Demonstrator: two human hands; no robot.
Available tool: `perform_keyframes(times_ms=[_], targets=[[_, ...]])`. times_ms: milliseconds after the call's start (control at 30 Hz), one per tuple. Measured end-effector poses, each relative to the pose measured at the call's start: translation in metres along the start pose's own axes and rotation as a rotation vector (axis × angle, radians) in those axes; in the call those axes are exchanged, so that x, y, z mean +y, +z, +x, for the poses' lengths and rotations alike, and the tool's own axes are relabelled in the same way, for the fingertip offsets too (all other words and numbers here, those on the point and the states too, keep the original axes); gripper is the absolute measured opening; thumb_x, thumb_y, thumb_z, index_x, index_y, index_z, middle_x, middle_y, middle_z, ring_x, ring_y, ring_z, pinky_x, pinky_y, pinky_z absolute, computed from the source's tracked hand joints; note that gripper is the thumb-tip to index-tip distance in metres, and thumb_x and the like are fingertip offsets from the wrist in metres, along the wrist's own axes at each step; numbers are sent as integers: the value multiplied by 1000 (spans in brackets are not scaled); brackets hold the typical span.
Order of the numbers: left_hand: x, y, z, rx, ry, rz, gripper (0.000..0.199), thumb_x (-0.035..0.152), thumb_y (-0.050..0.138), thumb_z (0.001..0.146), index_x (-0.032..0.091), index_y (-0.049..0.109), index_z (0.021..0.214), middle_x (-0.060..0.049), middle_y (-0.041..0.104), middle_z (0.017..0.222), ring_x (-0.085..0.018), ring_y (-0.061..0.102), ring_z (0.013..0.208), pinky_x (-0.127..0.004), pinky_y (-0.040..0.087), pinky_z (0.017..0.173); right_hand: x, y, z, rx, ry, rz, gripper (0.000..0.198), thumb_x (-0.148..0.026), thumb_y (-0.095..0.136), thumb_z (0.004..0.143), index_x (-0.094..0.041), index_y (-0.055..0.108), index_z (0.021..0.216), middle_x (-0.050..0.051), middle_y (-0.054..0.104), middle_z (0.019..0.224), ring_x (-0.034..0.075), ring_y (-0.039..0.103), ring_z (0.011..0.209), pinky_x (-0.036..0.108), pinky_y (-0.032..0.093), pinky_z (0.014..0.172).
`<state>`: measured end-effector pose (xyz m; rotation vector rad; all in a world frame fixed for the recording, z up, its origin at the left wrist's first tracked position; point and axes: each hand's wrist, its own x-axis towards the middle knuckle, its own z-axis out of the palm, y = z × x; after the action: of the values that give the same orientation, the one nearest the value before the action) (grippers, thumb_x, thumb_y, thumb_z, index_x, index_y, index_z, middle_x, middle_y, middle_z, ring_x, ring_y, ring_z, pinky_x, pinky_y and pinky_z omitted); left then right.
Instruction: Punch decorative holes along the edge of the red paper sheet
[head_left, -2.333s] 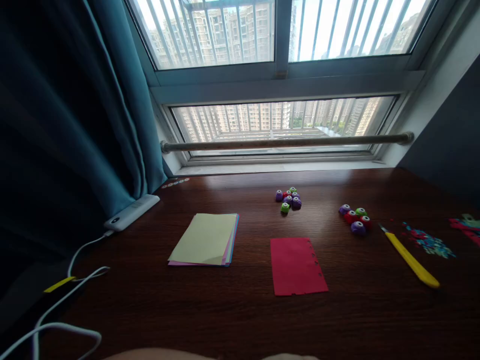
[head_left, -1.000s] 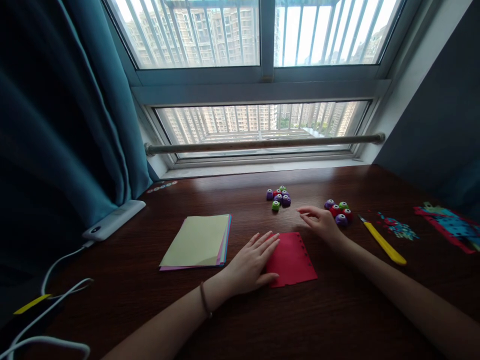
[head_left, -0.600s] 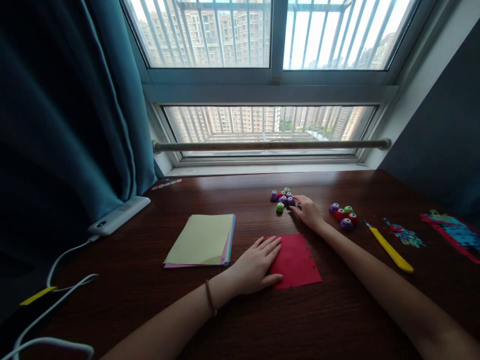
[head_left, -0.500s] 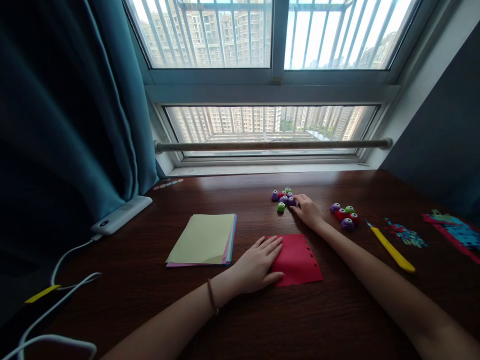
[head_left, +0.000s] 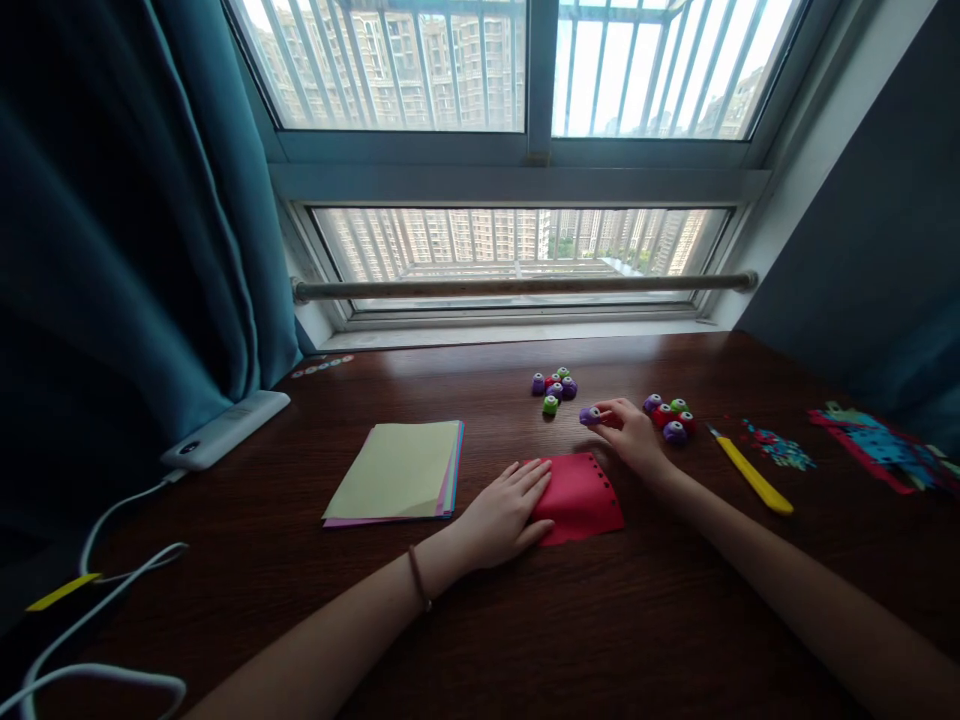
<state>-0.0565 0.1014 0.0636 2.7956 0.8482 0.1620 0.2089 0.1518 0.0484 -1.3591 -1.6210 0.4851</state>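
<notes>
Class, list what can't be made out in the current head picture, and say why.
Head view: left part of the red paper, under the left hand.
Head view: part of the purple piece, behind the right hand.
Head view: shapes of the scattered bits, too small.
Head view: continuation of the white cable, cut off by the lower-left edges.

The person's left forearm (head_left: 341,637) reaches in from seven o'clock, bare, its wrist (head_left: 442,565) fairly straight. The left hand (head_left: 510,513) lies palm down and flat, fingers together toward one o'clock, thumb spread toward three. At two o'clock from it, the right hand (head_left: 631,436) pinches between thumb and fingers, its bare forearm (head_left: 780,580) pointing toward ten.
</notes>
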Motion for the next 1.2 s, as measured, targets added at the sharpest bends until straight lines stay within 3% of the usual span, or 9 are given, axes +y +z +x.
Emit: perform_keyframes(times_ms=[233,367,567,767,1200], targets=[[-1,0,4,-1,-17,0,61,48,32,90,15,18,139,-9,18,147,-22,15,136,-41,18,112,-12,-39,-58,-114,98,99,32,-34,67,73,-17,59,99,4,60,95,16,59,89,28,49,84],[-1,1,4,-16,-29,9,61,49,30,90,16,17,140,-7,16,147,-20,13,136,-39,17,113,-12,-49,-73,-183,118,85,30,-37,66,75,-18,59,98,2,59,95,15,57,87,27,48,79],[-2,1,4,-35,-50,28,61,50,28,90,16,15,140,-6,14,148,-19,10,137,-38,17,113,-11,-59,-74,-329,79,-6,28,-37,66,75,-20,61,97,1,57,89,12,52,74,25,43,64],[-1,1,6,-35,-61,49,61,49,28,91,15,14,140,-6,14,148,-18,9,137,-37,17,113,-20,-63,-73,-447,39,-51,24,-32,67,75,-20,62,95,0,56,83,10,49,69,25,40,62],[1,0,4,3,-56,52,59,46,30,91,14,18,139,-8,17,147,-19,11,136,-36,19,113,-23,-62,-75,-433,150,-62,28,-40,66,74,-18,63,91,0,54,73,11,45,63,24,35,56]])
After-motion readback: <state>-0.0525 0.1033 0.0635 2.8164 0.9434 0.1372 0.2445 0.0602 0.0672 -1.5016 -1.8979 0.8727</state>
